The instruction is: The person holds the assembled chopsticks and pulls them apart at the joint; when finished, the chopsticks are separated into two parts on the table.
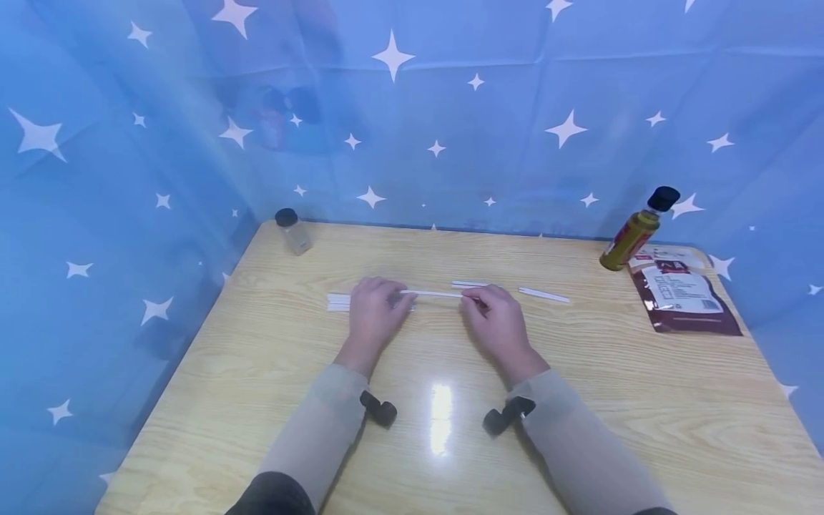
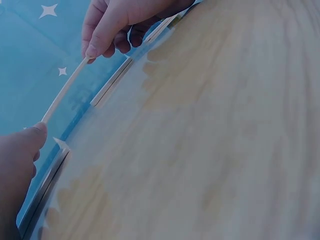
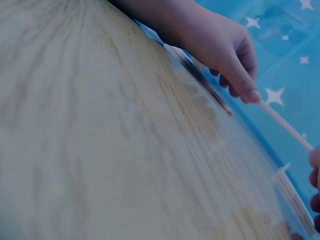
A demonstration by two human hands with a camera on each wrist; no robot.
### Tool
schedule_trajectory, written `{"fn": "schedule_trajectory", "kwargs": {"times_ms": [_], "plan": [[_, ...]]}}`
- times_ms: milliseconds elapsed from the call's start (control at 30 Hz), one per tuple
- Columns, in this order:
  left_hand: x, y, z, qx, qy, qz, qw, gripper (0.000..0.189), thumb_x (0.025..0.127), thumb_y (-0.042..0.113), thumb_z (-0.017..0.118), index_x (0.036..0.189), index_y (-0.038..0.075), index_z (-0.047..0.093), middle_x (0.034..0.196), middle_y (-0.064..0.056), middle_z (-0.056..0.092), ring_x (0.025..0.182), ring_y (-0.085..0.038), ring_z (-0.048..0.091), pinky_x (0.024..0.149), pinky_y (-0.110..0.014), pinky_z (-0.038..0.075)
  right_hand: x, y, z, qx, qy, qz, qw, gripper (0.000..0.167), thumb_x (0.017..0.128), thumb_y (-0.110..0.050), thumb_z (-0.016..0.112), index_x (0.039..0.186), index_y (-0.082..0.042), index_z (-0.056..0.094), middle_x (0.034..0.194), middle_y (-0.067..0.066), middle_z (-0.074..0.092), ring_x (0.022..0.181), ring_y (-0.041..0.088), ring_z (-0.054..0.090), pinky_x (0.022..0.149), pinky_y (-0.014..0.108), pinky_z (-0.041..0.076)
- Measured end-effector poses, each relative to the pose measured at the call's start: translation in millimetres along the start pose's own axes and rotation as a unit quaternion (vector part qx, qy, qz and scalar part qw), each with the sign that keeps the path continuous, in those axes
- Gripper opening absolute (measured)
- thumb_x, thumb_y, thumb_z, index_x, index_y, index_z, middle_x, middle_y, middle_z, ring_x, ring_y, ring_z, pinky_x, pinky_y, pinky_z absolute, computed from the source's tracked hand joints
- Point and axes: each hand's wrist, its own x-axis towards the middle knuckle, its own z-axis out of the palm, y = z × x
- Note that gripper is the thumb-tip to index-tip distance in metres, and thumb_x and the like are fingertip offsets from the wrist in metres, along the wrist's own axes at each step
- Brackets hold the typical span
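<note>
A thin white stick (image 1: 431, 293) stretches level between my two hands, a little above the tabletop. At its left end my left hand (image 1: 376, 304) pinches it between thumb and finger. My right hand (image 1: 496, 315) pinches the other end, its remaining fingers curled under, as the left wrist view shows with the stick (image 2: 65, 90) slanting between the hands. Several similar white strips (image 1: 337, 302) lie side by side beneath and left of my left hand, partly hidden by it. Behind my right hand are more white strips (image 1: 468, 284), and another white strip (image 1: 543, 295) lies to its right.
On the wooden table (image 1: 257, 400), a black-capped clear jar (image 1: 296, 234) stands at the back left. A black-capped bottle (image 1: 631, 239) of yellowish-green contents stands at the back right, beside a dark red packet (image 1: 689, 297). Blue star-patterned cloth (image 1: 438, 186) hangs around the back and sides.
</note>
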Motion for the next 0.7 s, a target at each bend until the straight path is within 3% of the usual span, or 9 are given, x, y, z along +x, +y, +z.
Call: {"fn": "schedule_trajectory", "kwargs": {"times_ms": [300, 700], "plan": [[2.5, 10.7, 8.2, 0.014, -0.005, 0.018, 0.9997, 0.031, 0.097, 0.049, 0.078, 0.105, 0.019, 0.081, 0.103, 0.004, 0.076, 0.101, -0.019, 0.064, 0.099, -0.042, 0.049, -3.8, 8, -14, -0.008, 0.007, 0.001, 0.9999, 0.013, 0.099, -0.014, 0.077, 0.111, -0.01, 0.081, 0.099, 0.002, 0.073, 0.088, 0.018, 0.065, 0.079, 0.038, 0.058], [8.6, 29.7, 25.2, 0.011, -0.039, 0.006, 0.9992, 0.032, 0.098, 0.052, 0.075, 0.106, 0.022, 0.081, 0.101, 0.007, 0.075, 0.101, -0.016, 0.063, 0.102, -0.041, 0.048, -7.6, 28, -33, -0.021, 0.025, -0.004, 0.9995, 0.012, 0.097, -0.012, 0.08, 0.108, -0.01, 0.082, 0.097, 0.004, 0.075, 0.085, 0.019, 0.065, 0.075, 0.037, 0.057]]}}
